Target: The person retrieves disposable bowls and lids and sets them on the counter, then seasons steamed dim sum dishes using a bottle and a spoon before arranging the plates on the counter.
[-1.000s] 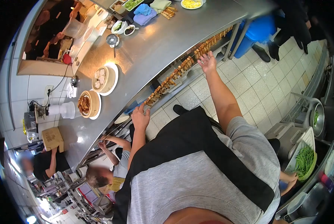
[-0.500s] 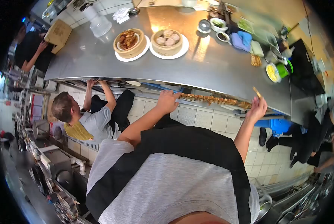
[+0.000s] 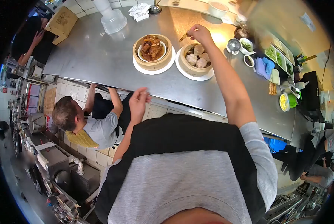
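Note:
My right hand (image 3: 200,34) is closed on a small wooden clothespin (image 3: 183,37), reaching over the counter just behind a bamboo steamer of dumplings (image 3: 197,59). That steamer sits on a white plate (image 3: 197,77). To its left, another bamboo steamer (image 3: 153,66) holds a white bowl of brown sauced food (image 3: 151,48), also on a white plate (image 3: 171,64). My left hand (image 3: 138,102) hovers at the counter's front edge, fingers loosely bent and slightly blurred. It is open and holds nothing that I can see.
A person in a grey shirt (image 3: 105,125) crouches at my left, hands under the steel counter (image 3: 99,69). Another person (image 3: 32,41) stands by a cardboard box (image 3: 62,23). Plastic tubs (image 3: 114,21), a metal cup (image 3: 233,45), garnish bowls (image 3: 246,45) and cloths (image 3: 265,67) line the counter.
My right hand has moved from the counter's front edge up and left to behind the dumpling steamer, carrying the clothespin. My left hand has left the row of clothespins and moved left.

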`<act>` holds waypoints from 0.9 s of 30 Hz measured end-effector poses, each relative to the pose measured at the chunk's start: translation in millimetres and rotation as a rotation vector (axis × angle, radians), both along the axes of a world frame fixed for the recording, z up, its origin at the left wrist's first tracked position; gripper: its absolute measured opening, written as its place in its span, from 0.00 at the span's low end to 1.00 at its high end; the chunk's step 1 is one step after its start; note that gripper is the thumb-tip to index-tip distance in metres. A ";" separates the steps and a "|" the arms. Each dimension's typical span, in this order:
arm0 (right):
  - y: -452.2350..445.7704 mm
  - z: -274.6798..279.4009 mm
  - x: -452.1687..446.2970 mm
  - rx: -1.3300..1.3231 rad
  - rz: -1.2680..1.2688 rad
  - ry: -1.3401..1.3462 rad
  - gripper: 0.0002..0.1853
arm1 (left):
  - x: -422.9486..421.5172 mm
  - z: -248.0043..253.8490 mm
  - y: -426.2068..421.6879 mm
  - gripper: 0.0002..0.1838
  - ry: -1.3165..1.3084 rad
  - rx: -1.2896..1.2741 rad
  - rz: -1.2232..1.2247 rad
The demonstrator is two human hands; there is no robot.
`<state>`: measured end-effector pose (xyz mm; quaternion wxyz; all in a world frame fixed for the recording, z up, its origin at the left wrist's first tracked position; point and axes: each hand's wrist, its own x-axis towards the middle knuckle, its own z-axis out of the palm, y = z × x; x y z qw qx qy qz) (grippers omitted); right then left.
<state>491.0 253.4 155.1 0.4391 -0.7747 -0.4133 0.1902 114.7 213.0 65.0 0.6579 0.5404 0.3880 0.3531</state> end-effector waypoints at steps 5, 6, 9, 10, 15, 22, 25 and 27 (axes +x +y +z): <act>60.1 -30.3 17.2 -0.300 0.183 0.090 0.08 | 4.9 5.4 51.6 0.18 -0.010 -0.118 0.102; 64.5 -33.1 15.4 -0.371 0.174 0.098 0.08 | 9.3 7.8 58.3 0.19 -0.013 -0.137 0.115; 85.6 -56.3 19.6 -0.578 0.246 0.173 0.09 | 21.4 6.7 71.5 0.22 0.017 -0.182 0.125; 85.8 -62.7 22.3 -0.625 0.279 0.172 0.10 | 30.0 6.4 76.8 0.23 0.029 -0.190 0.103; 84.0 -71.5 35.4 -0.675 0.496 -0.324 0.16 | 55.9 -8.0 107.3 0.26 0.086 -0.208 0.025; -74.6 49.1 23.6 0.044 -0.052 -0.514 0.16 | 59.4 -2.7 111.5 0.29 0.178 -0.201 0.047; -166.1 42.2 73.4 -0.044 -0.359 -0.489 0.12 | 59.8 -6.2 112.4 0.30 0.185 -0.194 0.071; -227.4 32.8 123.3 -0.212 -0.529 -0.637 0.11 | 59.9 -10.0 113.1 0.30 0.176 -0.198 0.103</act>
